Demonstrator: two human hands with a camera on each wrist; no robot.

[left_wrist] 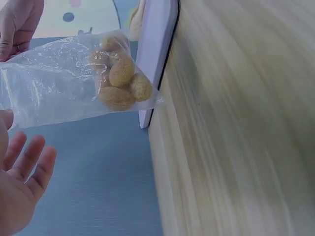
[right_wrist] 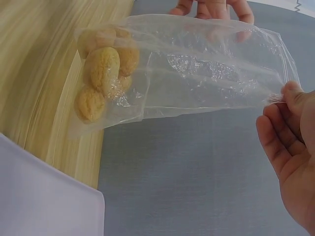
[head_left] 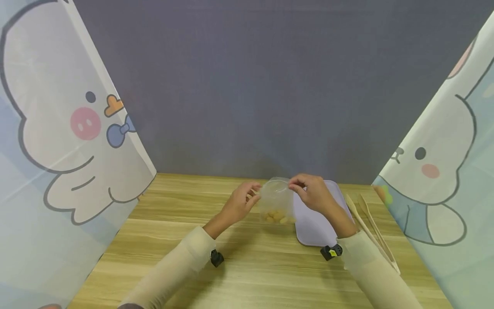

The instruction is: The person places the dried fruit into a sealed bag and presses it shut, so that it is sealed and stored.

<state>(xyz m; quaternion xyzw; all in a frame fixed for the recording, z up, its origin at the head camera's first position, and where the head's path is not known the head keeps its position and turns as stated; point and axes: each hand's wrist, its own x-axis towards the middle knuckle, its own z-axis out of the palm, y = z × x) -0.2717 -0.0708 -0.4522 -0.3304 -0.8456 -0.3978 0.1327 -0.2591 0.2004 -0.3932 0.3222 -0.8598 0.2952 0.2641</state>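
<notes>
A clear plastic bag [head_left: 275, 197] hangs upright above the table, with several golden-brown rounded pieces [right_wrist: 105, 71] gathered at its bottom. My right hand [head_left: 310, 191] pinches the bag's top corner between thumb and fingers. At the opposite side of the bag is my left hand [head_left: 240, 201], its thumb and fingers apart and loosely bent. In the left wrist view, the left thumb [left_wrist: 6, 118] meets the bag's edge while other fingers spread free below. Left fingers [right_wrist: 216, 9] also show along the bag's far edge in the right wrist view.
A pale lilac tray [head_left: 314, 227] lies on the wooden table [head_left: 262, 270] behind and below my right hand. Right of it lie light wooden tongs or long utensils [head_left: 372, 231]. A grey wall [head_left: 247, 86] stands behind, with printed cartoon panels at both sides.
</notes>
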